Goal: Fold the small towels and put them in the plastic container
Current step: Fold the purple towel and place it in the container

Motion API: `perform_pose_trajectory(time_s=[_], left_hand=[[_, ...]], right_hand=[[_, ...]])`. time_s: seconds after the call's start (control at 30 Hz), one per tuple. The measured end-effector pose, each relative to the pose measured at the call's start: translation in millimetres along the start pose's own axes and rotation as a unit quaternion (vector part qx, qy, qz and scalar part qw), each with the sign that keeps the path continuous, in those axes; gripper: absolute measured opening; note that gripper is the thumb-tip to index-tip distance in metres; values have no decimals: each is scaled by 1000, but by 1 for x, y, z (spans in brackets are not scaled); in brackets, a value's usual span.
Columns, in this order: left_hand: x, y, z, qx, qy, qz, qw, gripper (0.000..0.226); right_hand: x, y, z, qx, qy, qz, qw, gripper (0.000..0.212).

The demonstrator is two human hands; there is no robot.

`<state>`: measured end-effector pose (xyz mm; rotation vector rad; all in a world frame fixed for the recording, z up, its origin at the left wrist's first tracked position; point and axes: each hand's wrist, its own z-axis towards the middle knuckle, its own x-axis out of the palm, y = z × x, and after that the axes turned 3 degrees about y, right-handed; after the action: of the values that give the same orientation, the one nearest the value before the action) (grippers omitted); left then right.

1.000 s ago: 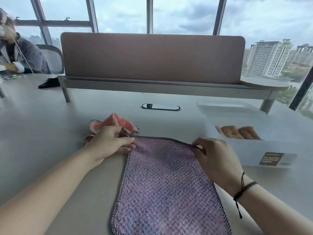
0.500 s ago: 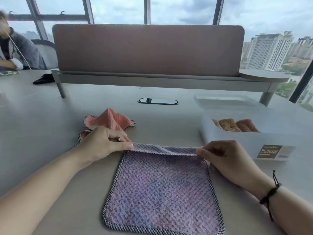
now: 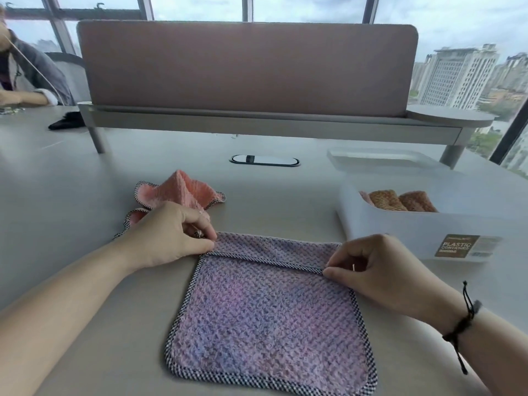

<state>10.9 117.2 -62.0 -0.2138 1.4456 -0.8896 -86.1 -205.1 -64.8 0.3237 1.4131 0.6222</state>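
A purple towel (image 3: 268, 318) with a checked border lies flat on the grey table in front of me. Its far edge is turned over toward me in a narrow strip. My left hand (image 3: 171, 235) pinches the far left corner of that strip and my right hand (image 3: 374, 270) pinches the far right corner. Behind my left hand lies a crumpled pink towel (image 3: 183, 191). The translucent plastic container (image 3: 423, 230) stands at the right, holding folded orange towels (image 3: 400, 200).
The container's lid (image 3: 383, 160) lies behind it. A long desk divider on legs (image 3: 245, 70) crosses the back of the table, with an oval cable port (image 3: 264, 160) in front. Another person sits at the far left, and a black object (image 3: 67, 122) lies nearby.
Both hands have lifted the purple towel's far edge and drawn it toward me, so it now lies folded over as a strip. The camera view has tilted down slightly.
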Motion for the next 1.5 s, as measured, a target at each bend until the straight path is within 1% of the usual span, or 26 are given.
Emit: perform_pose_trajectory(time_s=[0.2,0.3,0.37,0.47,0.63,0.77,0.9,1.0,1.1,1.2,1.27,1.33,1.37,1.4,1.43,1.47,1.5], left_hand=[[2,-9,-7,46,26,45,998,13],[4,-9,-8,59,16,51,997,13],[4,-7,-7,58,2,42,997,15],[4,-5,-5,54,-3,24,998,16],[4,-7,-5,38,0,1,999,11],[6,-6,-4,0,3,-70,998,14],[6,-2,-3,-19,31,-98,995,19],[6,-2,-2,-22,31,-97,995,20],[6,-6,-3,-16,28,-67,997,21],[5,-9,-6,13,30,35,999,22],[6,-8,-8,35,22,99,994,20],[8,-8,-8,71,6,142,987,17],[9,-10,-9,89,3,146,985,16],[10,-12,-9,105,9,147,984,16],[10,-15,-11,120,25,149,981,21],[12,-18,-12,133,53,154,978,31],[14,-22,-13,144,91,159,972,39]], right_hand=[[2,-4,1,-13,-11,-55,998,6],[1,-3,2,-14,-12,-63,998,5],[0,-3,2,-15,-27,-66,997,6],[-1,-3,3,0,-50,-59,997,6],[-1,-2,3,22,-59,-43,997,7],[4,-1,3,30,-63,-40,997,6],[7,-3,4,31,-86,-24,996,16],[7,-4,4,24,-101,-21,994,19],[8,-4,5,22,-96,-38,994,17],[7,-3,5,20,-64,-70,995,14],[7,-3,5,14,-58,-89,994,12],[8,-2,4,2,-82,-111,990,8],[8,-1,3,-8,-103,-114,988,7],[8,0,2,-21,-123,-109,986,10],[8,3,1,-35,-133,-99,986,16],[8,6,1,-54,-125,-92,986,24],[9,10,0,-76,-98,-95,988,34]])
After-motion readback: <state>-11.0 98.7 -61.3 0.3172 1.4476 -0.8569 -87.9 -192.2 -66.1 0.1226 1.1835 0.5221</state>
